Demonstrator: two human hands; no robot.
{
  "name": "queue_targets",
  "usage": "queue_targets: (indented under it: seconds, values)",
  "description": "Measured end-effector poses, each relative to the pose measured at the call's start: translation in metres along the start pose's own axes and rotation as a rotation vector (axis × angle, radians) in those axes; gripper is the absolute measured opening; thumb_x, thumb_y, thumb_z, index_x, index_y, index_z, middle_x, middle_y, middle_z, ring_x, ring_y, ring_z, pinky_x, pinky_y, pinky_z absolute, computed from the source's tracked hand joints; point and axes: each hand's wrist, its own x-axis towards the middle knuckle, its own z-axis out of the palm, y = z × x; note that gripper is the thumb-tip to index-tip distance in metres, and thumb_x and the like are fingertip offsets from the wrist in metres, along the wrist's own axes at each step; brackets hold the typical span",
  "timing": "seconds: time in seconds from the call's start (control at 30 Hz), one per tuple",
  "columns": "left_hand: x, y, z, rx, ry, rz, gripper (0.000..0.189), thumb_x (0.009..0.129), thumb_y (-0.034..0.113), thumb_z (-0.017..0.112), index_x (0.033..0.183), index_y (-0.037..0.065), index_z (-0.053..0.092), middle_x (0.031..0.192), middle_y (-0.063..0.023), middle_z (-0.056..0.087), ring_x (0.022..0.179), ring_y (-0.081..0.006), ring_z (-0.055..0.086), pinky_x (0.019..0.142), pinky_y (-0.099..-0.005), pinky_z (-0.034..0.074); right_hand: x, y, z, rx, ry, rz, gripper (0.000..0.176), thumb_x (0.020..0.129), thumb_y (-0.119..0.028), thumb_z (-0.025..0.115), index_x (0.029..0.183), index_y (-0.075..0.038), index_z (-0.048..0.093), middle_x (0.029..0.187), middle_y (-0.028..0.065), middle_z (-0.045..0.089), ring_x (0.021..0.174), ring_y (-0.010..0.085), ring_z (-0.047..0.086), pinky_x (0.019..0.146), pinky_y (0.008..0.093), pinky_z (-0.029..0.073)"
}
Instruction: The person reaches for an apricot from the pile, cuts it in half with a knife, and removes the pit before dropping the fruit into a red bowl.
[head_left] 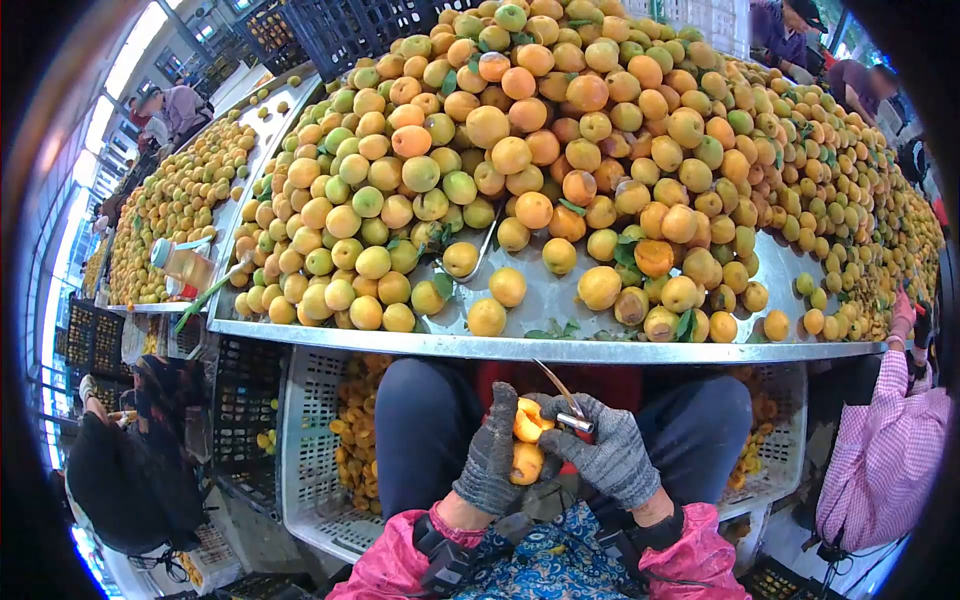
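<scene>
Heaped high with yellow, green and orange fruit (560,130) on a metal tabletop (545,305) — piled thickest toward the back, thinned to loose pieces near the front rim (450,346). Bare and shiny in patches there, dotted with green leaves (627,255). To the left, on an adjoining metal tabletop (268,135), more fruit — spread lower — plus a capped clear bottle (190,265).
</scene>
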Motion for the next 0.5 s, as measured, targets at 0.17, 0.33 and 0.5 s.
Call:
queue_targets:
  seconds: [0.17, 0.33, 0.5]
  values:
    - [-0.018, 0.018, -0.01, -0.094, -0.271, -0.063, 0.061, 0.091, 0.063, 0.042, 0.109, 0.006, 0.056, 0.076, -0.0099, 0.057, 0.061, -0.0201, 0.055, 0.05, -0.033, 0.046, -0.003, 0.026, 0.005, -0.11, 0.084, -0.007, 0.024, 0.083, -0.02, 0.071, 0.099, -0.003, 0.064, 0.087, 0.0172, 0.068, 0.082, 0.0326, 0.068, 0.07, 0.0366, 0.053]
    - [-0.078, 0.104, -0.084, 0.342, 0.158, 0.337, 0.043, 0.093, 0.05, 0.051, 0.089, 0.008, 0.056, 0.067, -0.0044, 0.053, 0.046, -0.0106, 0.047, 0.04, -0.0236, 0.038, -0.011, 0.022, -0.002, -0.213, 0.159, -0.066, 0.025, 0.085, -0.022, 0.069, 0.1, -0.004, 0.061, 0.081, 0.0163, 0.066, 0.076, 0.035, 0.067, 0.065, 0.0381, 0.052]
    - [-0.112, 0.143, -0.087, 1.868, 0.73, 0.815, 0.036, 0.084, 0.021, 0.069, 0.113, 0.005, 0.058, 0.102, -0.0119, 0.064, 0.087, -0.0252, 0.064, 0.077, -0.0355, 0.051, -0.025, 0.018, -0.016, -0.088, 0.109, 0.082, 0.024, 0.088, -0.022, 0.066, 0.101, -0.003, 0.06, 0.078, 0.0136, 0.067, 0.073, 0.0281, 0.068, 0.064, 0.0355, 0.052]
